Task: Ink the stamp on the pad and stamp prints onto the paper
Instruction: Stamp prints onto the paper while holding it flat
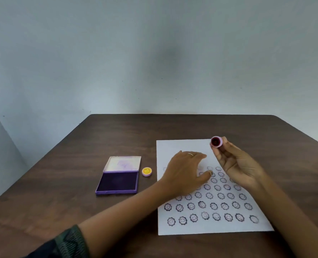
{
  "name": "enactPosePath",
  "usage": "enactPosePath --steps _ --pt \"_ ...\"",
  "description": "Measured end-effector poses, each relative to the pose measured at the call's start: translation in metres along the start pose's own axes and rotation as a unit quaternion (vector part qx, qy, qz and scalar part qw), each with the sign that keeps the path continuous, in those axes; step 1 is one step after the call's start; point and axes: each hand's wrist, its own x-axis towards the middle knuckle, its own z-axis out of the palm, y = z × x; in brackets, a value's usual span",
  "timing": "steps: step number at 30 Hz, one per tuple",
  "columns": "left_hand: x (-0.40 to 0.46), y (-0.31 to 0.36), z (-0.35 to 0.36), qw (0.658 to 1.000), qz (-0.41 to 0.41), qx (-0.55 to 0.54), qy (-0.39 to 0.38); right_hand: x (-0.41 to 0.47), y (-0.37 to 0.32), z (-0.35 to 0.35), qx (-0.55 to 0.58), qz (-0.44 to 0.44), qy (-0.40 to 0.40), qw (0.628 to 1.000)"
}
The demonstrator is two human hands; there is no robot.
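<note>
A white sheet of paper (180, 146) lies on the table, covered in rows of purple smiley-flower prints (214, 205). My left hand (186, 170) rests flat on the paper's left half, fingers spread. My right hand (236, 164) is raised above the paper's far right corner and pinches a small round lilac stamp (216, 141), its dark inked face turned up toward me. The open purple ink pad (117, 181) sits left of the paper, lid tipped back.
The stamp's round cap (147, 171), lilac with a yellow smiley on top, lies between the ink pad and the paper. The brown wooden table (61, 192) ends at a far edge against a pale wall.
</note>
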Motion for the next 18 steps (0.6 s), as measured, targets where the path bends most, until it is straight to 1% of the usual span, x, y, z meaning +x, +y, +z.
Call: enactPosePath --steps 3,5,10,15,18 --pt "0.012 0.001 0.013 0.996 -0.018 0.051 -0.078 0.0 -0.003 -0.001 0.017 0.003 -0.002 1.0" --pt "0.011 -0.002 0.019 0.991 -0.025 0.057 -0.12 0.001 -0.006 -0.002 0.028 0.002 -0.004 1.0" --pt "-0.011 -0.009 0.016 0.988 -0.02 0.056 -0.145 0.004 -0.011 -0.005 0.017 -0.001 0.009 1.0" --pt "-0.046 -0.01 0.005 0.987 -0.011 0.054 -0.148 0.0 -0.01 -0.007 -0.094 -0.073 0.041 0.992" --pt "-0.061 -0.009 -0.001 0.987 -0.007 0.054 -0.15 -0.006 -0.001 -0.005 -0.204 -0.114 0.037 0.972"
